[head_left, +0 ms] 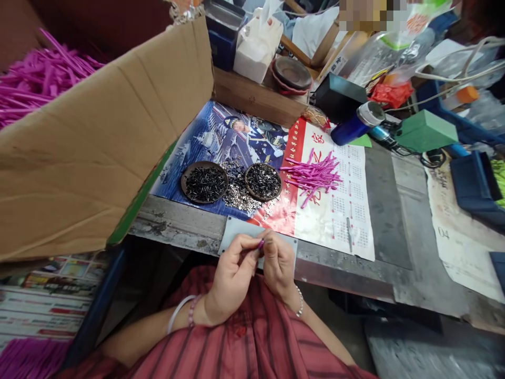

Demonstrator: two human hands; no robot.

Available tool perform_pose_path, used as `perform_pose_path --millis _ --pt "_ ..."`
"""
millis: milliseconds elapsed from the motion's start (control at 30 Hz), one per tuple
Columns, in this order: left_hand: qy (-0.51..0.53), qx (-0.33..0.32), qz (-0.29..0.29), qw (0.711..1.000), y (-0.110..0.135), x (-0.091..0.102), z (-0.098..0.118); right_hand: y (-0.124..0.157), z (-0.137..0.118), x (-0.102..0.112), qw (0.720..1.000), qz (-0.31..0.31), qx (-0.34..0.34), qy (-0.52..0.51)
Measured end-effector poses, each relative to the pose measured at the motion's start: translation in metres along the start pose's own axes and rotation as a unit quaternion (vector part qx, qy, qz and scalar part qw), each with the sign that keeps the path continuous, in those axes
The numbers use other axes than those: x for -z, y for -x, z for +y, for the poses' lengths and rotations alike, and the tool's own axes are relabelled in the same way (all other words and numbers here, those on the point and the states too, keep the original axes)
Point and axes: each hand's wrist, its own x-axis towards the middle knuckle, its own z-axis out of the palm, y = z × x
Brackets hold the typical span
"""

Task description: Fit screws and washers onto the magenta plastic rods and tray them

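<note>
Left hand (232, 273) and right hand (278, 266) meet at the metal plate's (236, 229) near edge, fingertips pinching one pink stick (261, 243), tip up; the spare-stick pile (313, 176) lies beyond the plate, rightward.

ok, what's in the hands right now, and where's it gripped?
A small pink piece, pinched where the fingers of the left hand and right hand meet. Only its tip shows; which part is gripped cannot be told.

Red striped garment (252, 342); white bangle (176, 311), left hand (232, 278); silver bracelet (301, 301), right hand (279, 267).
</note>
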Motion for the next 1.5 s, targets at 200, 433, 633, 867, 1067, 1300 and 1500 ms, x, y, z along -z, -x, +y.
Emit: perform_pose_path --millis 200,433,633,867,1067,1300,1500 --pt "-0.021 0.0 0.005 1.0 0.003 0.002 -0.002 0.002 0.0 0.003 0.999 -0.033 -0.03 -0.014" --pt "-0.037 -0.027 0.039 0.998 0.001 0.005 -0.004 0.001 -0.007 0.0 0.999 -0.001 0.023 0.04" --pt "-0.03 -0.05 0.028 0.998 0.001 0.006 -0.005 0.005 -0.013 0.002 0.998 0.001 0.046 0.039" --pt "-0.027 -0.043 0.035 0.998 -0.001 0.005 -0.005 0.005 -0.012 -0.001 0.999 0.031 -0.007 -0.027" --pt "-0.038 -0.058 0.035 0.997 -0.003 0.005 -0.008 0.006 -0.006 -0.012 0.993 0.073 0.053 0.08" --pt "-0.025 -0.044 0.028 0.998 0.002 0.003 -0.007 0.006 0.0 -0.011 0.981 0.04 0.099 0.163" --pt "-0.021 -0.027 0.013 0.999 0.007 0.0 -0.009 0.004 0.009 -0.007 0.966 0.121 0.138 0.183"
